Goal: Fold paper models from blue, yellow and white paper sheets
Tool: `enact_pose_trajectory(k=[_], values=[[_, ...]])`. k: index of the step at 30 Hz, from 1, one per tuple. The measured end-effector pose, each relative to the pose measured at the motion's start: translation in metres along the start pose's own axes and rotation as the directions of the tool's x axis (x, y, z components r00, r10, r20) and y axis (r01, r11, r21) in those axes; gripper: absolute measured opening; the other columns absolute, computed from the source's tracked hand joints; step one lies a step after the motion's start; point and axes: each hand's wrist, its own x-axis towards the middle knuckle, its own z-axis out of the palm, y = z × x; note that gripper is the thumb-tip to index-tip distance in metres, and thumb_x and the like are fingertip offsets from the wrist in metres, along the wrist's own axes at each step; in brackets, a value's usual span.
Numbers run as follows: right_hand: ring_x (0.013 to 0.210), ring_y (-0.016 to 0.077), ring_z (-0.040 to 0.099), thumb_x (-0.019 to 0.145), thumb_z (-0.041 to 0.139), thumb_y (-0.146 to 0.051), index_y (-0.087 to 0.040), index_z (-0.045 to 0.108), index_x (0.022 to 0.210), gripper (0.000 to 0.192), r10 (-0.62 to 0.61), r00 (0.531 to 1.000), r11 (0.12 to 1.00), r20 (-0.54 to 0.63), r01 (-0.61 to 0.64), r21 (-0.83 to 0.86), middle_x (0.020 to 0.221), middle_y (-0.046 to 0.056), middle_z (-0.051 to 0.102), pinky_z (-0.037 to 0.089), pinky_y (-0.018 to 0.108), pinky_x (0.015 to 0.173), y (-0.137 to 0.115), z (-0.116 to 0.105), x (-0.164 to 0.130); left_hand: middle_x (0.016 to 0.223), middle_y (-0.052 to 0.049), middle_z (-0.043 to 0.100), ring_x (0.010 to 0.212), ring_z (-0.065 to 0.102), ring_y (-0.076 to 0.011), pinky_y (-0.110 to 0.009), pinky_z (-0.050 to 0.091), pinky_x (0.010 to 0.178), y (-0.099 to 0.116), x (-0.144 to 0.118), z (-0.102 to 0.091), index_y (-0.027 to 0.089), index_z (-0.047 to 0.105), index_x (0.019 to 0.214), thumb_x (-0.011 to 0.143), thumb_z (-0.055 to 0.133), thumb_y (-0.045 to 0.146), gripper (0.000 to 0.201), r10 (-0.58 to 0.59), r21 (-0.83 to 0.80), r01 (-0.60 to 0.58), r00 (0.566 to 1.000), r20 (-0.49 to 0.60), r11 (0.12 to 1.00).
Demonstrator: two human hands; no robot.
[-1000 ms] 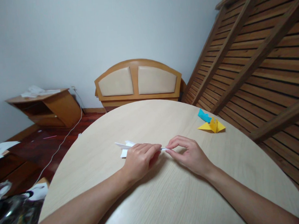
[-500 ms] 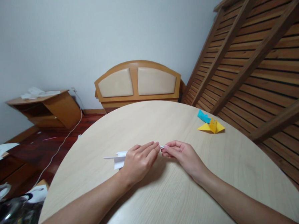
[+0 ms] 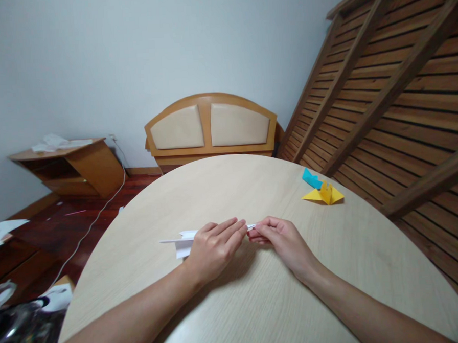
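A folded white paper piece (image 3: 181, 241) lies on the round light-wood table (image 3: 259, 303). My left hand (image 3: 213, 246) rests flat on it, fingers pressing the paper down; only the paper's pointed left end and a thin right tip show. My right hand (image 3: 280, 238) pinches that thin right tip between thumb and fingers, right beside my left fingertips. The middle of the paper is hidden under my left hand.
A yellow folded paper figure (image 3: 324, 194) and a blue folded paper (image 3: 312, 178) lie at the table's far right. A slatted wooden frame (image 3: 394, 96) leans on the right. A headboard (image 3: 211, 126) stands behind the table, a low shelf (image 3: 71, 167) at left, clutter on the floor lower left.
Over the last second the white paper and both hands shifted slightly left and nearer to me. My right hand closed in on my left fingertips. Since half a second ago almost nothing moved.
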Motion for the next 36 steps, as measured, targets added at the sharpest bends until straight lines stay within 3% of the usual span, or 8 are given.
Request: enact_pose_trajectory(k=[10,20,29,33,36], values=[[0.071,0.016,0.07,0.061,0.085,-0.037,-0.017,0.071,0.069,0.026,-0.027,1.0,1.0,0.008,0.027,-0.012,0.069,0.004,0.075,0.053,0.028,0.074,0.0,0.001,-0.001,0.113,-0.006,0.076,0.103,0.074,-0.0213,-0.031,0.056,0.065,-0.001,-0.001,0.0,0.012,0.066,0.111,0.107,0.037,0.02,0.03,0.0,0.001,0.0,1.0,0.002,1.0],[0.07,0.0154,0.068,0.07,0.076,-0.037,-0.018,0.068,0.066,0.02,-0.003,1.0,0.999,0.024,0.004,-0.032,0.071,0.004,0.074,0.054,0.029,0.072,-0.003,0.0,-0.002,0.114,-0.006,0.076,0.102,0.074,-0.0203,-0.031,0.055,0.065,-0.002,-0.001,-0.001,0.013,0.068,0.109,0.107,0.037,0.021,0.032,0.007,0.014,-0.007,1.0,0.01,1.0],[0.073,0.0164,0.067,0.072,0.075,-0.041,-0.019,0.064,0.067,0.025,-0.055,0.994,0.99,0.091,0.067,-0.126,0.072,0.004,0.073,0.053,0.03,0.074,-0.003,-0.002,-0.001,0.112,-0.004,0.077,0.101,0.074,-0.0204,-0.032,0.054,0.065,-0.003,0.0,-0.002,0.014,0.067,0.109,0.107,0.037,0.021,0.031,0.0,0.013,0.0,1.0,-0.002,1.0],[0.077,0.0184,0.069,0.08,0.07,-0.042,-0.019,0.065,0.079,0.024,-0.127,0.981,0.946,0.149,0.165,-0.28,0.08,0.005,0.074,0.053,0.032,0.074,-0.004,-0.007,0.0,0.107,-0.003,0.078,0.098,0.075,-0.0202,-0.032,0.052,0.064,-0.004,0.001,-0.004,0.014,0.067,0.107,0.107,0.036,0.022,0.032,-0.019,0.01,0.019,1.0,-0.007,1.0],[0.085,0.0192,0.069,0.083,0.07,-0.035,-0.02,0.068,0.092,0.018,-0.267,0.949,0.834,0.166,0.314,-0.453,0.09,0.005,0.074,0.053,0.032,0.078,-0.008,-0.012,-0.001,0.105,-0.004,0.078,0.096,0.075,-0.0196,-0.031,0.052,0.064,-0.005,0.001,-0.003,0.014,0.068,0.106,0.106,0.039,0.021,0.03,-0.03,0.008,0.03,0.999,-0.011,1.0]])
